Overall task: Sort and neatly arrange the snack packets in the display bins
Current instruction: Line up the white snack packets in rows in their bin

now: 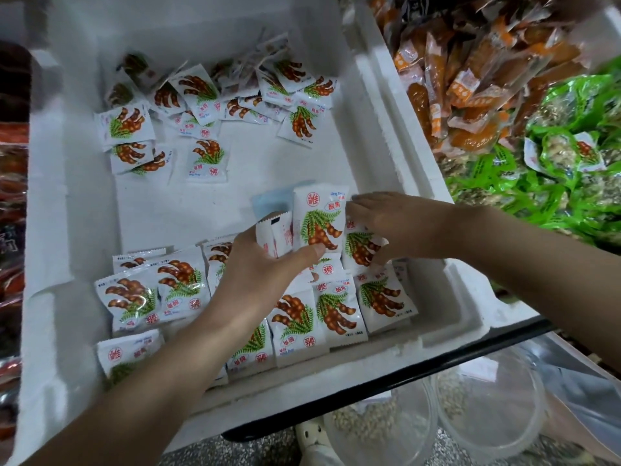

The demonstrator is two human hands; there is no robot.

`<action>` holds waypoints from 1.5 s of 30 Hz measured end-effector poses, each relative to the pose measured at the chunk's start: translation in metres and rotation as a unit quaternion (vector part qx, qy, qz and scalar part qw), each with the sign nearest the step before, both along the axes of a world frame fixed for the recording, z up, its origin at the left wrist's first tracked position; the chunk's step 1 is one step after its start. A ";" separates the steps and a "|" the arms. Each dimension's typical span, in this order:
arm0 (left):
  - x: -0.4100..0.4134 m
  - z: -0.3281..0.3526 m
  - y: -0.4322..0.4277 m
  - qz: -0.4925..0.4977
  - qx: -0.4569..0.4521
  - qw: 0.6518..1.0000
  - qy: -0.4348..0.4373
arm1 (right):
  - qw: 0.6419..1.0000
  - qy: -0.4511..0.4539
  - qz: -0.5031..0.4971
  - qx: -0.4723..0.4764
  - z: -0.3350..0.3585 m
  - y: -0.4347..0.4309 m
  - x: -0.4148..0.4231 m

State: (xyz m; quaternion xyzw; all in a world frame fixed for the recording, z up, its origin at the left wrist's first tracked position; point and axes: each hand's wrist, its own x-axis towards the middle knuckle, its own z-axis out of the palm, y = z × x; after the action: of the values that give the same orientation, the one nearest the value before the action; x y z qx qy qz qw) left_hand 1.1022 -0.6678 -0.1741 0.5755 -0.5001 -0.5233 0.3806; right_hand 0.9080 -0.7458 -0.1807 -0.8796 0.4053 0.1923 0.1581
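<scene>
White foam walls box in the scene: you are looking down into a white foam bin (386,136) of small white snack packets printed with brown pods and green leaves. At the far end, loose packets (208,105) lie scattered and overlapping, facing every way. At the near end, rows of packets (174,290) stand side by side, partly overlapping, some upside down.

Your left hand (262,264) grips a small stack of packets (317,223) upright above the near rows, thumb pressed on the front one and fingers curled behind. Your right hand (403,223) lies just beside that stack with fingers straight and spread, resting on the packets near the bin's right wall; it holds nothing, and its fingertips reach the edge of the front packet.

To the right of the bin sit orange packets (470,79) and, nearer you, green packets (554,169). Below the bin's near edge stand two clear tubs (487,408) with pale seeds inside.
</scene>
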 end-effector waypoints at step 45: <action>-0.051 0.013 0.021 -0.085 0.022 0.995 -0.049 | 0.902 -0.326 -0.280 -0.047 0.035 0.096 -0.037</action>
State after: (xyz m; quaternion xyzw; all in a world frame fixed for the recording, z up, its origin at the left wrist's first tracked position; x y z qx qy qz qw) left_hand 1.0514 -0.6470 -0.1610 0.5640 -0.5534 -0.5358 0.2976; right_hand 0.8713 -0.6496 -0.1456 -0.7496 0.5697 -0.1769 0.2870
